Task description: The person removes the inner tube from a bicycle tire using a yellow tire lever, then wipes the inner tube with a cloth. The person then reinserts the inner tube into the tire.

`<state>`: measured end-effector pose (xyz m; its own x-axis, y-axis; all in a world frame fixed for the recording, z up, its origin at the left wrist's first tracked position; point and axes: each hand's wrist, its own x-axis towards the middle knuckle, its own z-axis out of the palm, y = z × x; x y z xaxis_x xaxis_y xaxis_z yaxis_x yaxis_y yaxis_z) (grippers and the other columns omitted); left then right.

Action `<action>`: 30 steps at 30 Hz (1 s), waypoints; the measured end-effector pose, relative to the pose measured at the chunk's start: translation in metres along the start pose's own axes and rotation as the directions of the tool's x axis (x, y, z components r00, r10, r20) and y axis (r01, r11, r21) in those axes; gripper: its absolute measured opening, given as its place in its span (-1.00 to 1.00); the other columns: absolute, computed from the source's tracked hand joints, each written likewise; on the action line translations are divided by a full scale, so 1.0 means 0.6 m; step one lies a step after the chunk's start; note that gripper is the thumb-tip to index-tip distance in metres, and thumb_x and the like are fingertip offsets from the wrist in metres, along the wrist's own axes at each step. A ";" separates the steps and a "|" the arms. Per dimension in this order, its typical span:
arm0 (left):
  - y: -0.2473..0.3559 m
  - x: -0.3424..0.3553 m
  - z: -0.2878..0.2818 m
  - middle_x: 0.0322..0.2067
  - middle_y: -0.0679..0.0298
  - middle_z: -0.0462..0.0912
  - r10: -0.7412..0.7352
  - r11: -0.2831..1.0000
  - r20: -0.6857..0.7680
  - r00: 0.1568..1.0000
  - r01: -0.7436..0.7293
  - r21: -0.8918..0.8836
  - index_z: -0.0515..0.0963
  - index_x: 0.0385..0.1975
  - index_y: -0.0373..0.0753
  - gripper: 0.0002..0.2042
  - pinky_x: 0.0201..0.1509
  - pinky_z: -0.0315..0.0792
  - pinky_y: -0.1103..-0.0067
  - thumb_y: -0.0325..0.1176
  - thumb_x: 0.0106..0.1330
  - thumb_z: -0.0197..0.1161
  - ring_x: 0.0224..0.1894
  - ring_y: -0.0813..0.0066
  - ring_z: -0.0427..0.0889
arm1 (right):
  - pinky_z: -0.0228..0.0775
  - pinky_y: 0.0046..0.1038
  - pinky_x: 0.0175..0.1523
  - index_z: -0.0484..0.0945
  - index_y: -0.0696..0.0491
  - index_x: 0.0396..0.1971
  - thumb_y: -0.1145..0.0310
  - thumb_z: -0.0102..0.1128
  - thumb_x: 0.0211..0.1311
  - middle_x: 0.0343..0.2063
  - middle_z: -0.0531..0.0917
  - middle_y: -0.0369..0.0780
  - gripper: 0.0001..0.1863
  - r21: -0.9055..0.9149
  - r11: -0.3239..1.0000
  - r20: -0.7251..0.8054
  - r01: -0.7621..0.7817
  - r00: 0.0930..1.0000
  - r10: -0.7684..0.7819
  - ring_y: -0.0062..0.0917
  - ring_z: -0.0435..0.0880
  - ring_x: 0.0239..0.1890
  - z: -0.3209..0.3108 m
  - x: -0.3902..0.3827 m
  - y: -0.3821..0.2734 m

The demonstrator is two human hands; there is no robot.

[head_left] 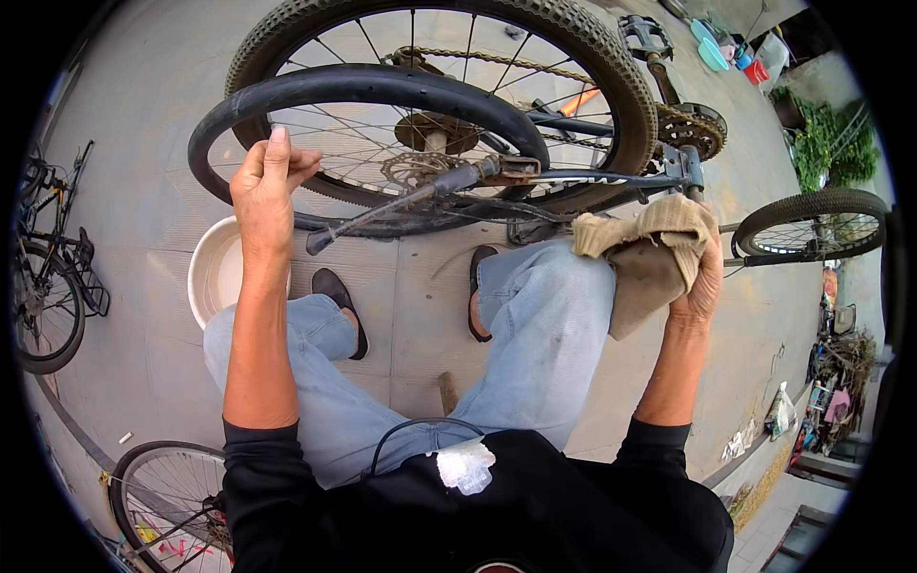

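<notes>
My left hand is raised beside the left curve of a black inner tube. Its thumb points up and its loosely bent fingers stand apart, with nothing visible in them. The tube loops around the near side of a bicycle's knobby-tyred wheel. At my right knee, my right hand grips a tan cloth, its fingers partly hidden behind the folds. Close to the cloth are the bicycle frame and the chainring. A kickstand slants across in front of the wheel.
A white basin stands on the floor by my left leg. The bicycle's other wheel lies at the right. Other bicycles are at the left, with another wheel at lower left. Plants and clutter line the right side.
</notes>
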<state>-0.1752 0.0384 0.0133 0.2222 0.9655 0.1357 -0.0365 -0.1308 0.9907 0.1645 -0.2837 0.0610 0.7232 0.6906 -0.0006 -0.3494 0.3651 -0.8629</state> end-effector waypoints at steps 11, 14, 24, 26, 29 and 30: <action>0.016 0.042 0.080 0.00 -0.17 0.52 -0.191 0.707 0.332 0.924 0.364 -0.606 0.42 0.04 -0.52 -0.31 0.25 0.44 0.25 0.11 0.29 0.30 0.15 0.01 0.54 | 0.55 -0.26 0.17 0.51 0.21 0.06 0.45 0.17 0.34 -0.04 0.67 -0.09 -0.68 0.103 0.985 0.254 -0.140 0.961 0.110 -0.35 0.68 0.00 0.135 -0.012 0.032; 0.003 0.056 0.097 -0.01 -0.12 0.53 -0.259 0.600 0.270 0.927 0.374 -0.707 0.40 0.01 -0.48 -0.51 0.31 0.41 0.12 -0.13 0.36 0.26 0.13 -0.01 0.55 | 0.55 -0.28 0.17 0.49 0.19 0.09 0.43 0.16 0.36 -0.03 0.66 -0.09 -0.66 0.200 0.970 0.316 -0.136 0.947 0.067 -0.34 0.68 0.00 0.190 -0.026 0.046; 0.023 -0.089 0.058 0.01 -0.07 0.57 -0.206 0.282 0.468 0.859 0.510 -0.813 0.46 -0.04 -0.47 -0.69 0.40 0.30 0.13 -0.46 0.25 0.10 0.15 0.02 0.51 | 0.45 -0.20 0.26 0.53 0.15 0.07 0.29 0.02 0.47 0.02 0.65 -0.13 -0.67 0.664 0.682 0.332 -0.305 0.938 0.096 -0.34 0.62 0.09 0.266 0.020 0.141; 0.014 -0.106 0.060 0.01 -0.06 0.58 -0.226 0.315 0.475 0.850 0.526 -0.790 0.47 -0.06 -0.48 -0.71 0.41 0.30 0.13 -0.45 0.26 0.09 0.14 0.02 0.52 | 0.51 -0.25 0.19 0.56 0.12 0.00 0.32 0.09 0.44 -0.05 0.67 -0.16 -0.74 0.629 0.741 0.293 -0.238 0.954 0.058 -0.37 0.65 0.02 0.321 0.023 0.149; -0.008 -0.126 0.063 0.01 0.00 0.59 -0.218 0.362 0.456 0.863 0.505 -0.783 0.50 -0.07 -0.46 -0.72 0.35 0.36 0.19 -0.44 0.29 0.08 0.09 0.11 0.56 | 0.52 -0.33 0.12 0.57 0.15 -0.08 0.27 0.23 0.37 -0.14 0.67 -0.21 -0.72 0.186 0.959 0.291 0.212 0.921 -0.260 -0.41 0.67 -0.10 0.397 0.005 0.170; -0.012 -0.133 0.065 0.02 0.04 0.59 -0.210 0.386 0.448 0.869 0.495 -0.778 0.50 -0.06 -0.45 -0.71 0.33 0.37 0.23 -0.41 0.30 0.10 0.10 0.16 0.56 | 0.48 -0.29 0.14 0.59 0.16 -0.11 0.25 0.31 0.27 -0.14 0.66 -0.20 -0.68 -0.072 0.923 0.394 0.377 0.861 -0.321 -0.38 0.64 -0.07 0.417 -0.013 0.189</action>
<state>-0.1549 -0.0463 -0.0045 0.6374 0.7656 -0.0874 -0.6625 0.6024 0.4452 -0.0297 -0.0917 0.0897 0.5000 0.7238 0.4755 -0.0069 0.5523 -0.8336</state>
